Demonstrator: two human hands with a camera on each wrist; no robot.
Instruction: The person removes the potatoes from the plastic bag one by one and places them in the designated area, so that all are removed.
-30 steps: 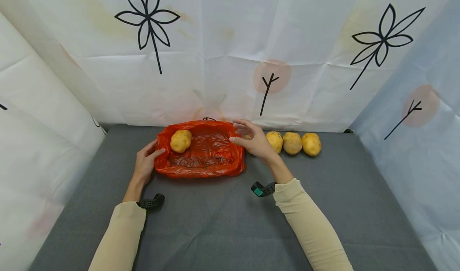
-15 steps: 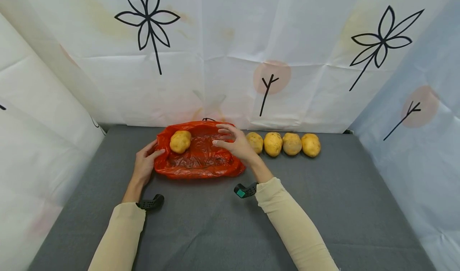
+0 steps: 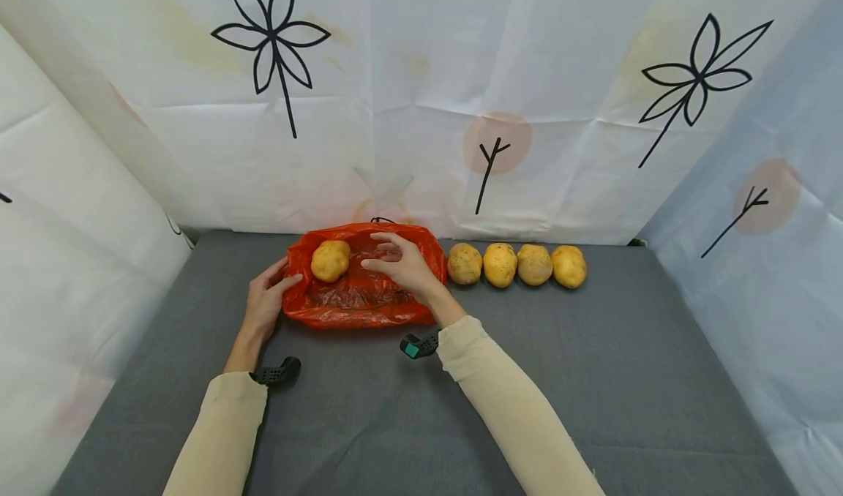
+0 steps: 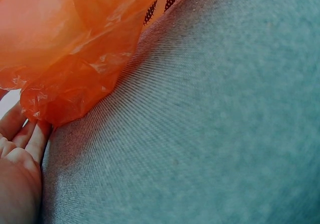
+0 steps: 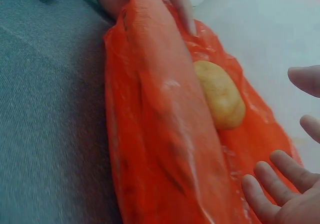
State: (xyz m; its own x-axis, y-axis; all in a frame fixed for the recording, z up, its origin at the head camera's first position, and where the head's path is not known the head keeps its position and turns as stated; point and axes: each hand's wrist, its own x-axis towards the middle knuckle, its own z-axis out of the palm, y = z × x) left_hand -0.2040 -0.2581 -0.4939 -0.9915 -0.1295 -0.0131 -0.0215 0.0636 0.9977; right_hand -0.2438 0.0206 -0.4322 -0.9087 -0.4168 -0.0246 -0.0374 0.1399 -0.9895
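A crinkled red plastic bag [image 3: 358, 316], with its mouth spread wide, lies near the back of the table. Inside it, toward the left end, sits one yellow potato [image 3: 331, 260]. My left hand [image 3: 263, 304] holds the bag's left edge, thumb over the rim and fingers on the outer side, as the left wrist view partly shows. Above the right half of the bag hovers my right hand [image 3: 407, 268], fingers spread and slightly bent, with nothing in it. In the right wrist view its fingers [image 5: 272, 186] are apart from the potato.
Several potatoes stand in a row right of the bag, the nearest potato [image 3: 465, 264] close to its right edge. Grey cloth [image 3: 369, 423] covers the table. White printed fabric [image 3: 421, 72] walls in the back and both sides.
My right hand has moved left from the bag's right edge to over its opening, uncovering the nearest potato in the row. The left hand and the potato in the bag stay put.
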